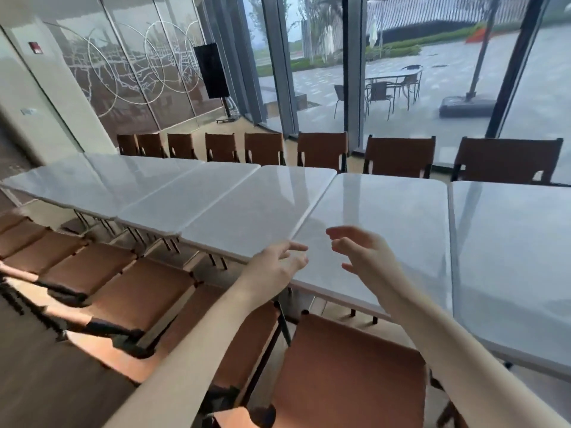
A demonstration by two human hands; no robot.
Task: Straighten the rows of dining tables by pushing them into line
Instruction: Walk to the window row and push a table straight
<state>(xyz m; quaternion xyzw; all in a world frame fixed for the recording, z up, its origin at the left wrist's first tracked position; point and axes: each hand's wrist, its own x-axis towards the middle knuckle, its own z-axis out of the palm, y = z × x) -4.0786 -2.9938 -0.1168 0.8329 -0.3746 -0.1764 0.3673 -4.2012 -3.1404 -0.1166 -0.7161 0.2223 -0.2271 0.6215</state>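
Note:
A row of white square dining tables runs from far left to right. The table in front of me [386, 217] and the one to its left [256, 208] meet at a seam with their near corners slightly offset. My left hand [278, 264] reaches to the near corner where these two tables meet, fingers relaxed and extended at the edge. My right hand [361, 254] hovers just above the front table's top, fingers loosely spread, holding nothing. Another table [509, 257] stands to the right across a narrow gap.
Brown chairs line both sides: a near row with one chair [349, 375] right under my arms and others [123, 291] to the left, a far row [398, 156] by the glass wall. A black screen on a stand [211, 71] is at the back.

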